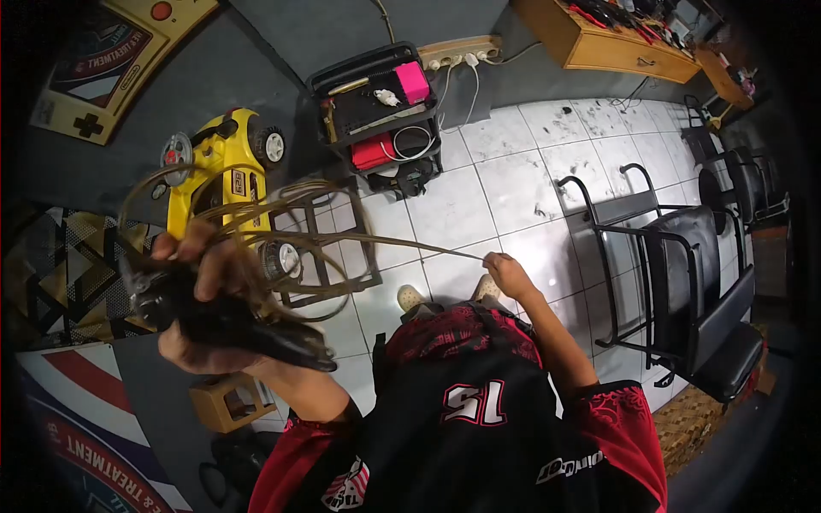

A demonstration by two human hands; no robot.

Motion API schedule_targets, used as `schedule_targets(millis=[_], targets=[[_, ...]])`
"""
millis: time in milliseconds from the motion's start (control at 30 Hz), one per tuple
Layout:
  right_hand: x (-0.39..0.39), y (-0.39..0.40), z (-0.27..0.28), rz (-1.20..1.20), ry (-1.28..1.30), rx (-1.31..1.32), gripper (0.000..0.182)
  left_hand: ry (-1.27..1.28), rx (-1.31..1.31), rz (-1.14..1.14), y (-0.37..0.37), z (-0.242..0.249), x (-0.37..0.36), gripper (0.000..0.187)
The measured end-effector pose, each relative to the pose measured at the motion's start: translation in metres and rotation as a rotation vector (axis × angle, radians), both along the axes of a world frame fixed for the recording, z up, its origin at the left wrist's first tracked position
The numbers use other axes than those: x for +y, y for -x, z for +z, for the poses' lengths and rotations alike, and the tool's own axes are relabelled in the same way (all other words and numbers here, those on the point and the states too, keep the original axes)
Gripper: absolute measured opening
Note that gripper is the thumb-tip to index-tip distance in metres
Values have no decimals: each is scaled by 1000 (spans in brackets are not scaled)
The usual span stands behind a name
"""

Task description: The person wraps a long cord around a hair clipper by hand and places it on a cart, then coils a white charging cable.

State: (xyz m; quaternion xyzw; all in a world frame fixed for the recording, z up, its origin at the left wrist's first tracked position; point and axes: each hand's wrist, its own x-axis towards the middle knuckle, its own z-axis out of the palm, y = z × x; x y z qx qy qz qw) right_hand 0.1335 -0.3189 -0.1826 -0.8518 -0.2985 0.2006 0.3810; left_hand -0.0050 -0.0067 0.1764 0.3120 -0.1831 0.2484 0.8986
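Note:
My left hand (192,342), at the left, is wrapped round a black handheld device (248,329), perhaps a hair clipper; its near end is blurred. Loops of a thin brownish cord (333,238) hang around the fingers and in front of a yellow toy car. From these loops one stretch of cord runs nearly straight to the right. There my right hand (509,275) is closed in a pinch on it, above my feet and to the right of the coils.
Behind the loops stand the yellow toy car (205,154) and a dark metal frame (372,248). A black trolley (376,115) is by the wall socket strip (453,53). Black chairs (684,265) are at the right, a wooden drawer cabinet (629,56) at the upper right.

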Motion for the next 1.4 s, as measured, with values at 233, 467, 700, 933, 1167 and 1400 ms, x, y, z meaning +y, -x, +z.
schedule_targets(millis=[233, 467, 700, 933, 1167, 1400], targets=[[-35, 14, -29, -263, 586, 96, 37, -36, -79, 278, 14, 14, 6, 58], [37, -5, 127, -226, -201, 257, 31, 64, 444, -109, -22, -66, -25, 89], [75, -11, 208, -351, -55, -14, 24, 48, 853, -441, -42, -127, -84, 89], [74, -4, 212, -288, -137, -171, 14, 2, 878, -387, -48, -135, -92, 53], [75, -4, 200, -212, -166, -233, 12, -70, 933, -385, -38, -145, -86, 37], [66, -12, 180, -211, -284, -95, 8, 436, 574, -768, -24, -131, -70, 59]])
